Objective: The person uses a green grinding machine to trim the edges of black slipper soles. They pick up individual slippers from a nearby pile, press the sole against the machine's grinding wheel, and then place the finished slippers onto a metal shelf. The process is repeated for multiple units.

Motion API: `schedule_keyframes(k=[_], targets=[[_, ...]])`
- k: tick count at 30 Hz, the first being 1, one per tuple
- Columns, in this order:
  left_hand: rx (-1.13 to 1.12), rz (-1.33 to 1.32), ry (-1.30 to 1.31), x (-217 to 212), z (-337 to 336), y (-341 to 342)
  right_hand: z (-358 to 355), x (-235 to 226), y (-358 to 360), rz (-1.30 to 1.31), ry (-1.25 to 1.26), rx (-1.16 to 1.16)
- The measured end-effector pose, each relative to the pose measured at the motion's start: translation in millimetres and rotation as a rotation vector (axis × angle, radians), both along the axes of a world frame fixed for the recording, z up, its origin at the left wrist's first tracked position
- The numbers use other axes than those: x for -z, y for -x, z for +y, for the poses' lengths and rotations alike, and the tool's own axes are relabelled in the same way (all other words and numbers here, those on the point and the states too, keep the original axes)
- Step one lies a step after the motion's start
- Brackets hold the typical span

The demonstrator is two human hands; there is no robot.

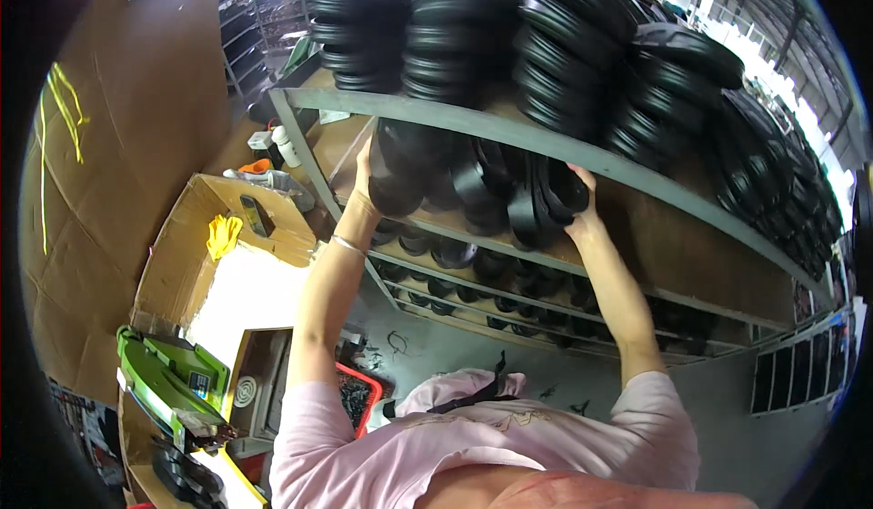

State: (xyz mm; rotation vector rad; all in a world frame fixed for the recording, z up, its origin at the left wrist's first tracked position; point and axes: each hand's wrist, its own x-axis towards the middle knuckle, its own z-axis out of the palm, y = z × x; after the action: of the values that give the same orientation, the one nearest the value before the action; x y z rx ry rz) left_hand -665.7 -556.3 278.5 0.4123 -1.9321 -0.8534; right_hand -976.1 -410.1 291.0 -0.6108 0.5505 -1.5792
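Both my arms reach forward into the upper open shelf of a metal rack, one at each end of a row of black curved pieces that look like shoe soles [473, 186]. My left hand [364, 177] presses against the left end of the row, beside a broad smooth sole [397, 168]; its fingers are mostly hidden. At the right end, my right hand [582, 204] curls round the outermost soles [543, 202], with fingertips showing over the top. The row stands between my two hands, near the shelf's front edge.
Tall stacks of black soles [573, 50] fill the rack top above a grey metal rail [482, 127]. Lower shelves hold more soles [455, 254]. At left are a cardboard-lined bench [182, 245], yellow gloves [223, 236], a green machine [173, 377] and a red basket [373, 391].
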Motion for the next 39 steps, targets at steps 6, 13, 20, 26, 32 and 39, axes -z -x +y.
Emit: schedule_keyframes(k=[6, 13, 20, 26, 32, 39], targets=[[-0.158, -0.004, -0.113, -33, 80, -19, 71, -20, -43, 0.061, -0.004, 0.069], [-0.094, 0.286, -0.589, 12, 133, -59, 133, 10, -88, -0.056, 0.036, -0.083], [-0.2, 0.51, -0.85, 68, 211, -104, 157, 44, -126, -0.159, -0.091, -0.263], [-0.367, 0.75, -1.013, 111, 315, -136, 175, 66, -131, -0.004, -0.297, -0.503], [-0.613, 1.106, -1.253, 206, 482, -207, 214, 84, -233, 0.11, -0.702, -0.877], [-1.04, 1.532, -1.297, 268, 689, -295, 269, 163, -408, 0.274, -0.721, -1.351]])
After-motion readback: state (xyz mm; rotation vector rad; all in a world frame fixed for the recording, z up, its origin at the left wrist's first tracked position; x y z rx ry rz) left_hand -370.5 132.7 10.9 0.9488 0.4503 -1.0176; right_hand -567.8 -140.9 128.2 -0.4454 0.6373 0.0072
